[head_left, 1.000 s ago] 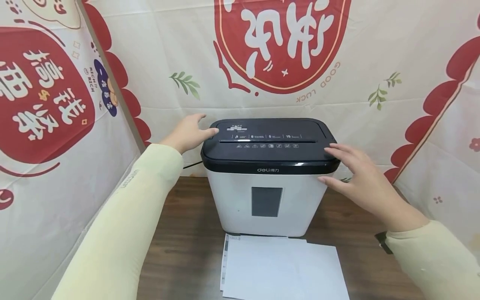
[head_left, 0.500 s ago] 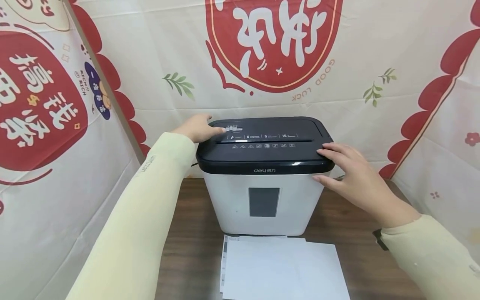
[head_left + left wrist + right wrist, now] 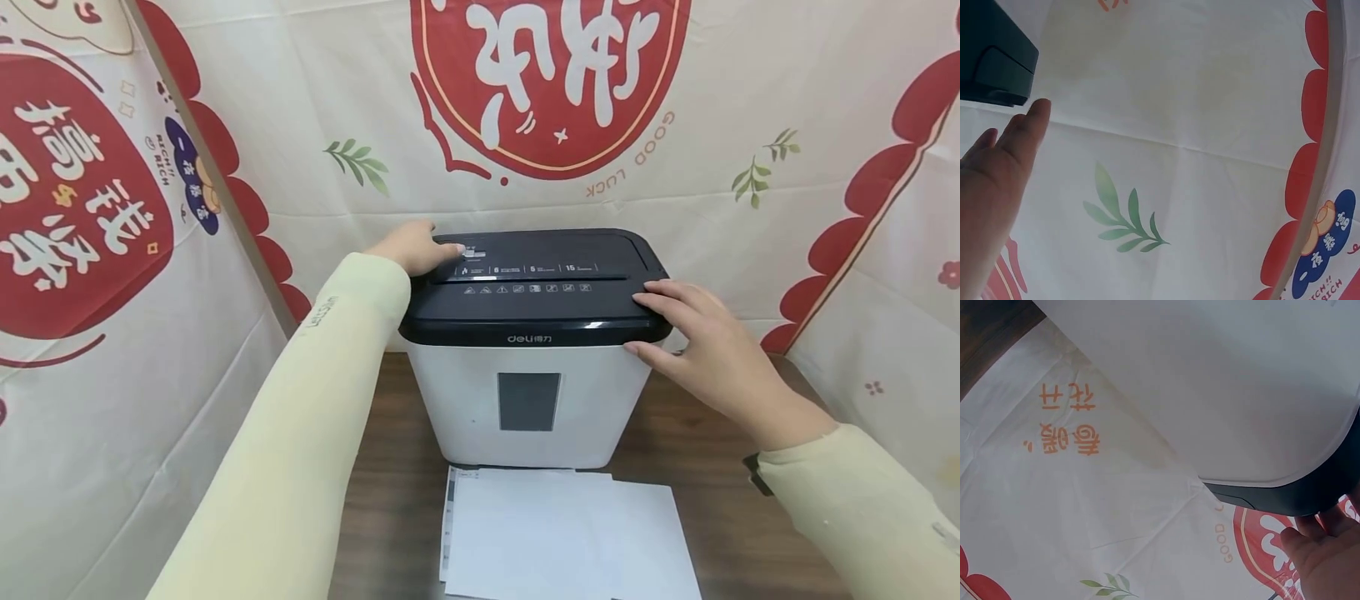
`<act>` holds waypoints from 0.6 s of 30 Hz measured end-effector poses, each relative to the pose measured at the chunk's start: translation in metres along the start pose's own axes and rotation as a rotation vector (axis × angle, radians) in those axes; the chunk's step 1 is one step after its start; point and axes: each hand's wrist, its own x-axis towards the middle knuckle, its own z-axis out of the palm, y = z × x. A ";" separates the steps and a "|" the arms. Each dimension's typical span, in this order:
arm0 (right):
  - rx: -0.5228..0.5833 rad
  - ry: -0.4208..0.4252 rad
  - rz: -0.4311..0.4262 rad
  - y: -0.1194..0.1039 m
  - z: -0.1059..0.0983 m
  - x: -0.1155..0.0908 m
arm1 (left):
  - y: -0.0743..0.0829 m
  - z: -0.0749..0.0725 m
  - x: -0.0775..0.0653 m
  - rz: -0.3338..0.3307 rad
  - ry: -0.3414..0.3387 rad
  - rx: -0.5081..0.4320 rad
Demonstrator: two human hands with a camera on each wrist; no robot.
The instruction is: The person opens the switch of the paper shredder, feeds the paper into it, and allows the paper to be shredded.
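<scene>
A deli paper shredder [image 3: 457, 392] with a white bin and a black lid [image 3: 525, 310] stands upright in the middle of the head view. At the lid's back left corner is my left hand [image 3: 415, 248], thumb lying over the top near the printed marks. Its straight fingers [image 3: 1017, 140] appear beside the dark corner in the left wrist view. My right hand [image 3: 708, 354] is at the opposite end, fingertips at the lid's right edge and thumb lower, by the front rim. In the right wrist view, fingers [image 3: 1310, 547] bend up at the dark lid.
White paper sheets [image 3: 562, 533] lie stacked on the brown wooden table [image 3: 390, 500], right in front of the shredder. Printed cloth [image 3: 315, 192] hangs close behind it, and more cloth walls the left and right sides.
My left hand has moved right, its thumb now farther over the lid's left end. The right hand has come slightly closer to the lid's right edge. The shredder stays in place.
</scene>
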 end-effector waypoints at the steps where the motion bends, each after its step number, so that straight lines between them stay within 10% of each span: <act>1: -0.001 0.000 0.000 0.000 0.000 0.001 | 0.001 0.001 0.001 -0.004 0.005 0.000; 18: -0.019 0.020 -0.038 0.002 0.002 0.002 | 0.004 0.001 0.007 0.012 -0.014 0.005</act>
